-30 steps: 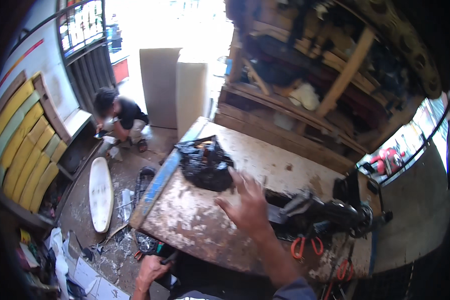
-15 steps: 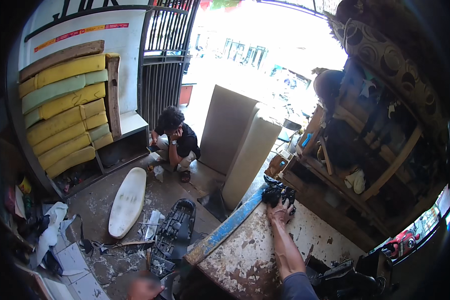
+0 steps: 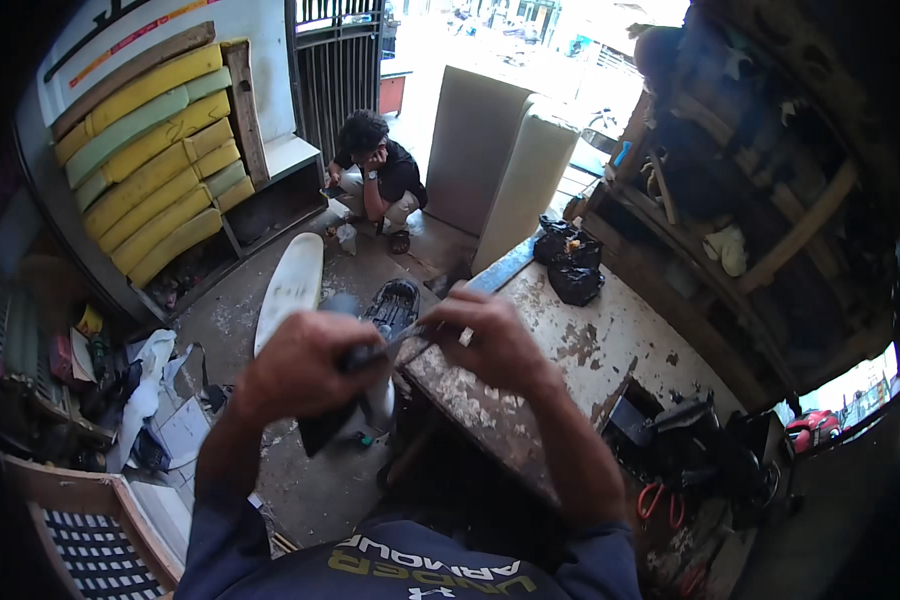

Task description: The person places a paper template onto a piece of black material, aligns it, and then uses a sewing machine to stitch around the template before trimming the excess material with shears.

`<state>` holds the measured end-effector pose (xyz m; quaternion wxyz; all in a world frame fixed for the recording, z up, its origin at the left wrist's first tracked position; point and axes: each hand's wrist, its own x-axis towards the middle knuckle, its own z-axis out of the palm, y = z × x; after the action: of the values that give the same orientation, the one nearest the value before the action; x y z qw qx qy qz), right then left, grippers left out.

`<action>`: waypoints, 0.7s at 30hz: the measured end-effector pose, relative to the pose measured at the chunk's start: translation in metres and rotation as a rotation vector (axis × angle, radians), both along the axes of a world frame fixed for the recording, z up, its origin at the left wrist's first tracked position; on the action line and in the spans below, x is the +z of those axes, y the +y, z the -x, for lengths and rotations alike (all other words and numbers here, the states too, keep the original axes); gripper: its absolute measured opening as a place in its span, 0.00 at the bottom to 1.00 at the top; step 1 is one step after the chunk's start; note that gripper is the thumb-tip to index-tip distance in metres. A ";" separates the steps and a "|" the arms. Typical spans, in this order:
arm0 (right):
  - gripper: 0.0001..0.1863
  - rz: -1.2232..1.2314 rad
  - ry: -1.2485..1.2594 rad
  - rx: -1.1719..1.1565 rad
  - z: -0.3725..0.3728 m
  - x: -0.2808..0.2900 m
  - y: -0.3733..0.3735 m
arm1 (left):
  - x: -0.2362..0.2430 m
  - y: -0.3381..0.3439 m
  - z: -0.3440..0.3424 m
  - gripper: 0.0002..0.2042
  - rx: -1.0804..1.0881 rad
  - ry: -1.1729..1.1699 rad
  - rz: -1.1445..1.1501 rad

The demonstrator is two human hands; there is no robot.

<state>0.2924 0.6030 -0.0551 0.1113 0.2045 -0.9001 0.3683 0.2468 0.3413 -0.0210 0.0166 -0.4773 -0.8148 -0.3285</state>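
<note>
In front of my chest, my left hand (image 3: 310,365) is closed around the dark handle of a narrow tool (image 3: 367,354), perhaps a knife; blur hides its exact kind. Its thin grey end points toward my right hand (image 3: 490,345), whose fingers are pinched together close to that end. Whether they grip the tool or something small, I cannot make out. Below my left hand a dark flat piece (image 3: 327,428) shows, partly covered. A black motorcycle seat base (image 3: 394,303) lies on the floor beyond my hands, beside a long white foam seat pad (image 3: 292,280).
To the right stands a worn bench (image 3: 570,340) bearing a black plastic bag (image 3: 576,275) and a dark machine (image 3: 690,430). Orange-handled scissors (image 3: 660,505) hang near it. A person (image 3: 375,180) squats ahead near a large upright cushion (image 3: 525,165). Foam slabs (image 3: 160,170) are stacked left.
My right hand has left the black plastic bag and come back toward my chest. My left hand has risen from the lower edge to meet it. The view has tilted downward.
</note>
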 end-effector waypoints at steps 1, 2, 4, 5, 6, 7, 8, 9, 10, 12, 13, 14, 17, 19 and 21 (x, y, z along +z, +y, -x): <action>0.10 -0.119 0.116 -0.076 -0.010 0.015 0.008 | 0.014 0.000 -0.006 0.10 0.104 0.060 0.010; 0.10 -0.184 0.392 -0.087 -0.020 0.030 0.013 | 0.027 -0.001 -0.012 0.13 0.215 0.101 0.020; 0.08 -0.148 0.450 -0.018 -0.031 0.053 0.011 | 0.047 -0.006 -0.025 0.17 0.269 0.171 0.046; 0.06 -0.189 0.403 -0.089 -0.032 0.066 0.012 | 0.052 -0.007 -0.031 0.17 0.328 0.220 0.054; 0.06 -0.209 0.311 -0.155 -0.030 0.078 0.012 | 0.054 -0.009 -0.034 0.17 0.357 0.287 0.041; 0.06 -0.203 0.405 -0.163 -0.024 0.090 0.014 | 0.058 -0.013 -0.033 0.20 0.415 0.302 0.031; 0.06 -0.265 0.419 -0.150 -0.017 0.099 0.015 | 0.061 -0.018 -0.026 0.21 0.454 0.313 0.053; 0.06 -0.318 0.429 -0.149 -0.008 0.105 0.016 | 0.060 -0.022 -0.019 0.21 0.487 0.342 0.039; 0.06 -0.354 0.480 -0.129 0.005 0.110 0.018 | 0.061 -0.029 -0.009 0.20 0.536 0.344 0.048; 0.10 -0.475 0.445 -0.209 0.034 0.117 0.021 | 0.066 -0.047 0.019 0.17 0.732 0.290 0.239; 0.11 -0.506 0.459 -0.224 0.050 0.120 0.021 | 0.068 -0.057 0.034 0.16 0.838 0.228 0.345; 0.11 -0.541 0.488 -0.241 0.067 0.125 0.021 | 0.073 -0.066 0.050 0.16 0.796 0.262 0.281; 0.12 -0.590 0.348 -0.412 0.117 0.142 0.012 | 0.111 -0.085 0.098 0.17 0.800 0.425 0.156; 0.12 -0.529 0.316 -0.467 0.145 0.161 0.010 | 0.160 -0.096 0.126 0.11 0.924 0.378 0.171; 0.12 -0.440 0.349 -0.517 0.167 0.182 0.011 | 0.208 -0.101 0.137 0.11 0.949 0.499 0.131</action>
<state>0.1257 0.6145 0.1268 0.3054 0.0493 -0.9471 0.0856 0.1096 0.2400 0.1872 0.3264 -0.1202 -0.9311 -0.1101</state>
